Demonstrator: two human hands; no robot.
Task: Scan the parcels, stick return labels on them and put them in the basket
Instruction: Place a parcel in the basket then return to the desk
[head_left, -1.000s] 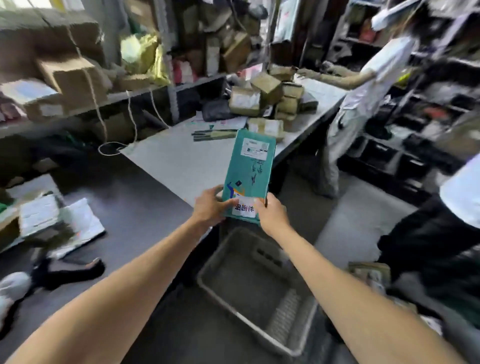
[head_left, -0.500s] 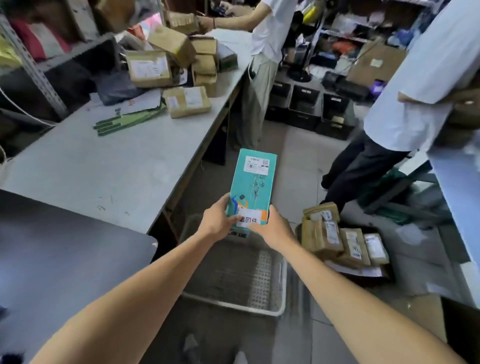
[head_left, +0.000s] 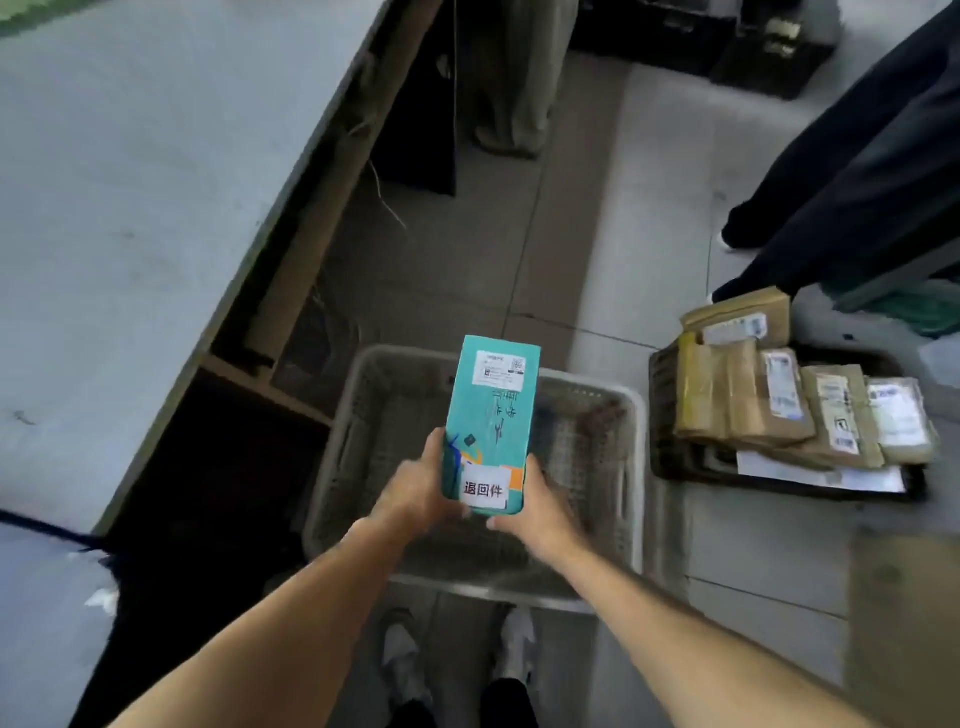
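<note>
Where hands (head_left: 415, 493) hover, brown parcels (head_left: 769, 410) beside basket (head_left: 631, 415)

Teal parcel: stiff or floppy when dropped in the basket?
Probably stiff: the teal parcel juts out straight though the left hand and right hand hold only its near end. Likely light. It should land flat in the basket.

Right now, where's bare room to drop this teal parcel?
The grey basket under the teal parcel looks bare across its mesh floor. The grey tabletop on the left is also bare. Crowded: the black tray on the right, stacked with brown parcels.
</note>
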